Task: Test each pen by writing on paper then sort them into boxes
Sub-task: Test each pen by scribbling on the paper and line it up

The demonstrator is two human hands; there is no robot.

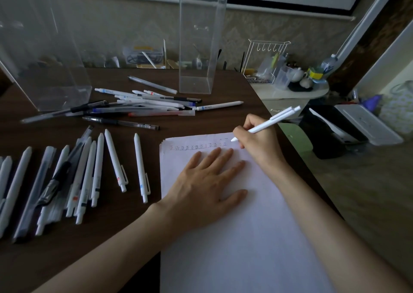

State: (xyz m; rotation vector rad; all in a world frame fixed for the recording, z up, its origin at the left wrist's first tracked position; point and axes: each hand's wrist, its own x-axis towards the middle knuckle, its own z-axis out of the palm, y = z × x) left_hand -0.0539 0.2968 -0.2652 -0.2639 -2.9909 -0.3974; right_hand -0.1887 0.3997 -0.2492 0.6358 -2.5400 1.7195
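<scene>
White pen point(268, 123) pinched in right hand point(259, 144) grip, left hand point(201, 185) flat on paper point(245, 236), two clear boxes point(202, 42)

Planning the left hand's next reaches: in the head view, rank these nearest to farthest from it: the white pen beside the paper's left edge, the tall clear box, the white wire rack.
From the left hand:
1. White pen, just left of the paper.
2. Tall clear box, upright at the back.
3. White wire rack, farther back, right.

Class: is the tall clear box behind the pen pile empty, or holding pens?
Empty: the tall clear box shows no pens through its walls; the pen pile lies outside it on the table.
</scene>
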